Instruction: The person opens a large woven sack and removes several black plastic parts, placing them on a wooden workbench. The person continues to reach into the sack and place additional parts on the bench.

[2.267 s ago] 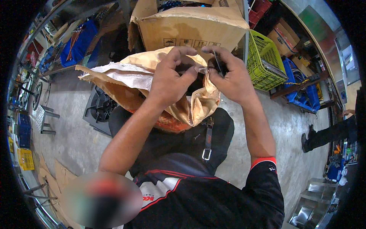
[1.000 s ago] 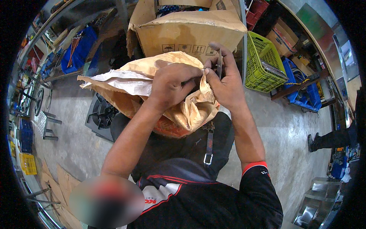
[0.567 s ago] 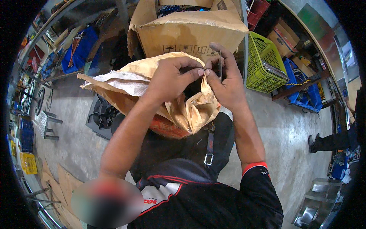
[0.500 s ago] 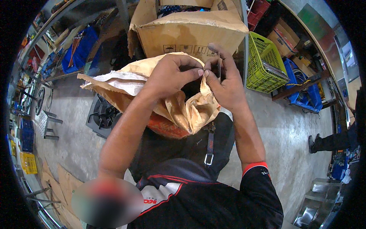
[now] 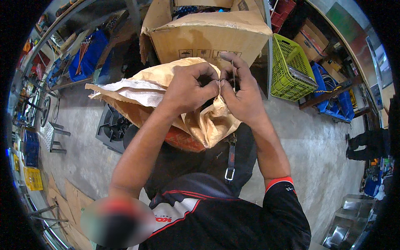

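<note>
Right hand (image 5: 243, 95) pinches the paper sack (image 5: 193, 125), which runs lengthwise leftward. Left hand (image 5: 188, 86), fingers curled nearly closed, adjoins; hold unclear.

Sack (image 5: 212, 121) in the middle, carton (image 5: 208, 37) behind

The sack's edge lies between the left hand (image 5: 189, 85) and the right hand (image 5: 243, 93); right of the carton — a crate (image 5: 285, 85), and farther right a storage bin (image 5: 345, 109); left of the carton, a tub (image 5: 98, 46) with rods (image 5: 84, 48) in it; on the floor (image 5: 308, 158) at the left, a stool (image 5: 53, 132), then cardboard sheets (image 5: 75, 196) lower in view; far right, another person's legs (image 5: 373, 141)
</note>
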`<control>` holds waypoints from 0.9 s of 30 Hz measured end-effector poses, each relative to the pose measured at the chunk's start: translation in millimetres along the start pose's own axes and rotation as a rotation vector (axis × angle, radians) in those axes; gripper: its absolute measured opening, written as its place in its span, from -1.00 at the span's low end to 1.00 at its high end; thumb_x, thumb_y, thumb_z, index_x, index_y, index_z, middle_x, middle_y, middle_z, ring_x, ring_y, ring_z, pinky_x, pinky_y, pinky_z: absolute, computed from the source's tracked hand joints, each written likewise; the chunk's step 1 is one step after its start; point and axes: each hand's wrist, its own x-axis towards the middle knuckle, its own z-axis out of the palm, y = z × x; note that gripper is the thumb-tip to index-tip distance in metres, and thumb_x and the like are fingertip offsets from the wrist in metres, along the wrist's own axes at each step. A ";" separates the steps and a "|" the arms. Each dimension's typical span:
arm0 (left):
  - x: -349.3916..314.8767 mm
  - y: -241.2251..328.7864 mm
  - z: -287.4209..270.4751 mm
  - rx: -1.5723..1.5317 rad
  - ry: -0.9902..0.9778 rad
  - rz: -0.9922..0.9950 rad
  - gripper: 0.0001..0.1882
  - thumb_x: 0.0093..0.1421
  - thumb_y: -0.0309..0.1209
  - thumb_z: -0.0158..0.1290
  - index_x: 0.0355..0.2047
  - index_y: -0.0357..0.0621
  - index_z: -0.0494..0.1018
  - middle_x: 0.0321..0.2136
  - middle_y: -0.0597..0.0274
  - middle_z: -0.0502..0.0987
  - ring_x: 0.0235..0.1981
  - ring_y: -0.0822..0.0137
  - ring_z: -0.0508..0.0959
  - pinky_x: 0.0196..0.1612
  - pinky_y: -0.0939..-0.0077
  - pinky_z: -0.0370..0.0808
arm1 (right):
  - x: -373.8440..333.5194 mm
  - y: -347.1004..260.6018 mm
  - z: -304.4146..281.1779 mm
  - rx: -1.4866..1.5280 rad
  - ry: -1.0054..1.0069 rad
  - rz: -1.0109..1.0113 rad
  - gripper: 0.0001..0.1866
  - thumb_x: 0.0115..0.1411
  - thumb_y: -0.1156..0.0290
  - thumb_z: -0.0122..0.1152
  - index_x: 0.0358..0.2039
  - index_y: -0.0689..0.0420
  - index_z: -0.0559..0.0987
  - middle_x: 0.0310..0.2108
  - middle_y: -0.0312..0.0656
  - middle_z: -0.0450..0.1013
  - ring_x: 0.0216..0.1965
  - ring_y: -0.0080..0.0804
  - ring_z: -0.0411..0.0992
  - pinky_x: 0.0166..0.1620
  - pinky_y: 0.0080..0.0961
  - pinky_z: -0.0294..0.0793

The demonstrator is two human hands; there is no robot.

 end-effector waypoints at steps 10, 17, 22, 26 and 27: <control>-12.6 -6.2 5.2 0.039 0.054 0.009 -0.82 0.16 -0.39 0.14 -0.34 -0.29 0.49 -0.48 0.20 0.57 -0.46 0.44 0.51 -0.32 0.49 0.48 | -0.2 3.9 -3.8 -0.107 0.185 -0.051 -0.46 0.13 0.58 0.07 0.17 0.10 0.35 -0.34 -0.05 0.45 -0.34 -0.21 0.48 -0.20 -0.34 0.49; -10.8 0.7 14.9 0.078 0.100 0.066 -0.78 0.23 -0.37 0.11 -0.25 -0.30 0.46 -0.43 0.03 0.58 -0.39 0.18 0.57 -0.24 0.34 0.49 | 11.0 -13.7 -43.4 -0.212 -0.158 0.061 -0.57 0.22 0.49 0.22 0.11 0.20 0.49 -0.24 -0.13 0.49 -0.28 -0.45 0.41 -0.18 -0.46 0.44; -11.6 1.5 17.6 0.122 0.074 0.032 -0.75 0.22 -0.33 0.10 -0.26 -0.30 0.45 -0.40 -0.05 0.58 -0.36 0.08 0.59 -0.22 0.28 0.50 | 21.4 -22.1 -68.6 -0.397 -0.482 -0.017 -0.67 0.25 0.38 0.18 -0.03 0.27 0.56 -0.31 0.06 0.52 -0.29 -0.12 0.50 -0.18 -0.28 0.47; -12.7 5.1 22.7 0.125 0.072 0.028 -0.73 0.20 -0.31 0.11 -0.27 -0.30 0.44 -0.40 -0.08 0.58 -0.35 0.04 0.60 -0.22 0.25 0.50 | 22.8 -37.3 -74.0 -0.464 -0.603 0.064 -0.68 0.25 0.36 0.14 -0.06 0.29 0.55 -0.36 0.11 0.53 -0.26 0.09 0.52 -0.19 -0.17 0.47; -12.9 4.3 23.1 0.124 0.079 0.037 -0.74 0.20 -0.31 0.11 -0.28 -0.30 0.44 -0.40 -0.08 0.58 -0.35 0.04 0.60 -0.22 0.25 0.50 | 22.2 -39.9 -72.4 -0.477 -0.619 0.090 -0.68 0.26 0.36 0.12 -0.05 0.28 0.54 -0.35 0.12 0.53 -0.26 0.11 0.52 -0.19 -0.15 0.47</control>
